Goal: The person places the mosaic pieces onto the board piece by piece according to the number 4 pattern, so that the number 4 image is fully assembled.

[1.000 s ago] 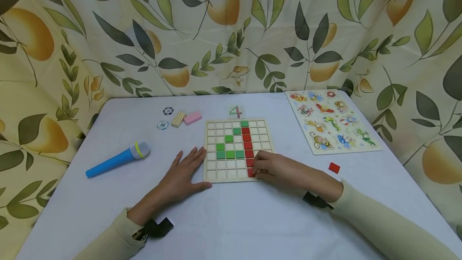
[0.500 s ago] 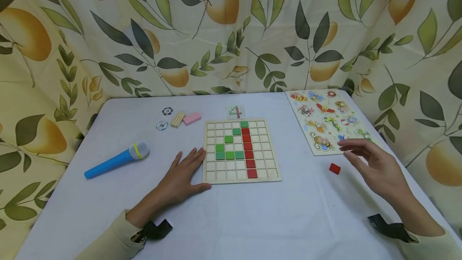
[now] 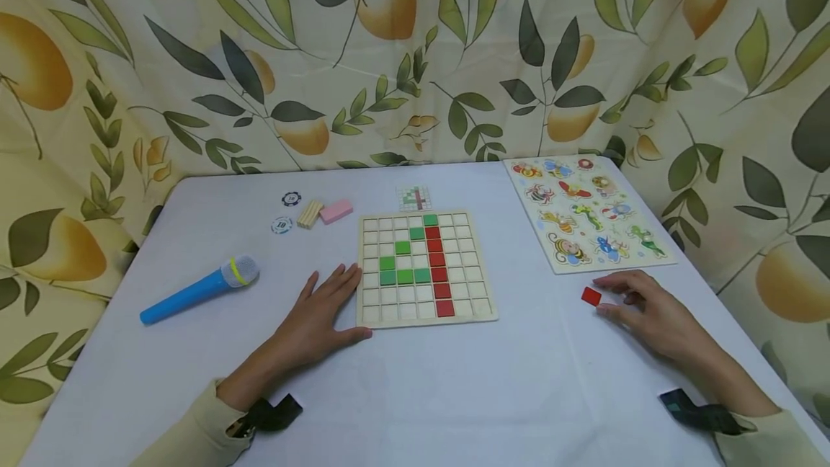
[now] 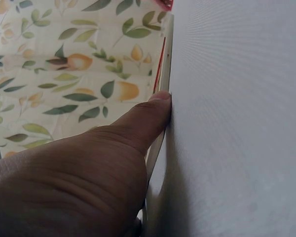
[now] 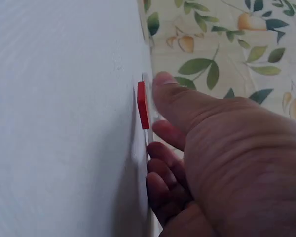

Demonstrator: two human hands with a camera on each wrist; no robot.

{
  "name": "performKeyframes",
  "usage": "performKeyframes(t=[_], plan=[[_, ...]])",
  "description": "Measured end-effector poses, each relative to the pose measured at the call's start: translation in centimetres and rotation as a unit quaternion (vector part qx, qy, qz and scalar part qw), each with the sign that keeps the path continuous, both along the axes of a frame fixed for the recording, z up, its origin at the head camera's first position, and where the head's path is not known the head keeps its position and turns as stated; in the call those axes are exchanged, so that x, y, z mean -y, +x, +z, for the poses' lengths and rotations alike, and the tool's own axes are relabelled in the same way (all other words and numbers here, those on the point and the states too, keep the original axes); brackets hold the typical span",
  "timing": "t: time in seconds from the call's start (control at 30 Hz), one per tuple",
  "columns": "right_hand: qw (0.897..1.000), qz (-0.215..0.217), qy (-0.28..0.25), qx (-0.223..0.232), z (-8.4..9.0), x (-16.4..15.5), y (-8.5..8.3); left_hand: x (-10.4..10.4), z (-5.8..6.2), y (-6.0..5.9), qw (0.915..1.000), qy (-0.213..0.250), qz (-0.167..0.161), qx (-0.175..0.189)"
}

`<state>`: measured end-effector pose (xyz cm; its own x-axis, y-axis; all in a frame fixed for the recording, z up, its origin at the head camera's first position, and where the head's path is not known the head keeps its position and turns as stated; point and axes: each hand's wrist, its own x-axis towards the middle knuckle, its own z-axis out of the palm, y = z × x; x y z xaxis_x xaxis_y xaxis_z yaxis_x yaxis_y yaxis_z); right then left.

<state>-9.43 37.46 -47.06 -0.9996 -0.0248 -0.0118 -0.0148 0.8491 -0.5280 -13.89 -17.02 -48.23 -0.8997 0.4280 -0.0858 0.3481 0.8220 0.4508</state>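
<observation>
The fingers (image 3: pixel 616 292) of the right hand (image 3: pixel 648 312) curl loosely beside a loose red tile (image 3: pixel 591 296) on the table (image 3: pixel 454 395), thumb and fingertips just beside it or barely touching; from the wrist view the thumb (image 5: pixel 177 96) sits close against the tile (image 5: pixel 143 104), yet I cannot tell whether a pinch has closed, so the tile reads as lying flat, not lifted. It lies at about three o'clock from the grid board (image 3: pixel 424 269), well apart from it and just below the insect puzzle (image 3: pixel 586 215). The left hand (image 3: pixel 320 319) rests flat with fingers straight, its thumb (image 4: pixel 148 118) against the board's edge (image 4: pixel 163 98) at nine o'clock, steadying it. On the board a red column runs down beside a green cluster. At ten o'clock lie a blue toy microphone (image 3: pixel 197 290), two chips (image 3: pixel 282 224), a small wooden block (image 3: pixel 310 213) and a pink block (image 3: pixel 336 210); a small pattern card (image 3: pixel 415 198) sits at twelve. The tile is thin, so a shallow pinch could likely skid it across the cloth or flip it away. If the left hand eases off, a nudge while seating a tile could shift the board and jostle the tiles already placed.
</observation>
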Motion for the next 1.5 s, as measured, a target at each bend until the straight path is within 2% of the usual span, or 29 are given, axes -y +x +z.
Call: performKeyframes(t=[0.13, 0.27, 0.37, 0.47, 0.6, 0.7, 0.83, 0.97, 1.13, 1.33, 1.5], plan=[[0.999, 0.016, 0.009, -0.038, -0.6, 0.3, -0.5, 0.1, 0.1, 0.0, 1.0000, 0.002, 0.003, -0.002], [0.999, 0.014, 0.012, -0.038, -0.6, 0.7, -0.9, 0.0, 0.0, 0.0, 1.0000, 0.003, 0.008, 0.001], [0.999, 0.011, 0.022, -0.044, -0.3, 1.0, -1.0, -0.1, 0.0, 0.0, 0.9999, 0.003, 0.010, 0.006], [0.997, 0.025, 0.037, -0.059, 0.8, 1.7, -1.1, -0.1, 0.0, -0.1, 0.9999, 0.005, 0.010, 0.009], [0.990, 0.089, 0.053, -0.100, 3.2, 3.9, -2.0, -0.3, 0.1, -0.1, 0.9999, 0.003, 0.010, 0.009], [0.979, 0.149, 0.058, -0.126, 4.8, 6.5, -3.1, -0.5, 0.1, -0.1, 0.9999, 0.003, 0.010, 0.009], [0.968, 0.220, 0.049, -0.112, 5.9, 10.2, -5.1, -0.7, 0.2, -0.2, 0.9999, 0.001, 0.008, 0.007], [0.956, 0.280, 0.042, -0.080, 5.8, 13.5, -7.3, -1.0, 0.2, -0.4, 1.0000, -0.003, 0.007, 0.003], [0.943, 0.324, 0.042, -0.058, 4.7, 15.6, -9.1, -1.4, 0.1, -0.5, 1.0000, 0.007, -0.003, 0.001], [0.940, 0.335, 0.036, -0.054, 3.9, 16.3, -9.6, -1.7, 0.2, -0.3, 1.0000, 0.007, -0.003, 0.005], [0.934, 0.346, 0.046, -0.075, 3.8, 16.8, -9.6, -1.7, 0.5, -0.3, 1.0000, 0.003, -0.005, 0.005]])
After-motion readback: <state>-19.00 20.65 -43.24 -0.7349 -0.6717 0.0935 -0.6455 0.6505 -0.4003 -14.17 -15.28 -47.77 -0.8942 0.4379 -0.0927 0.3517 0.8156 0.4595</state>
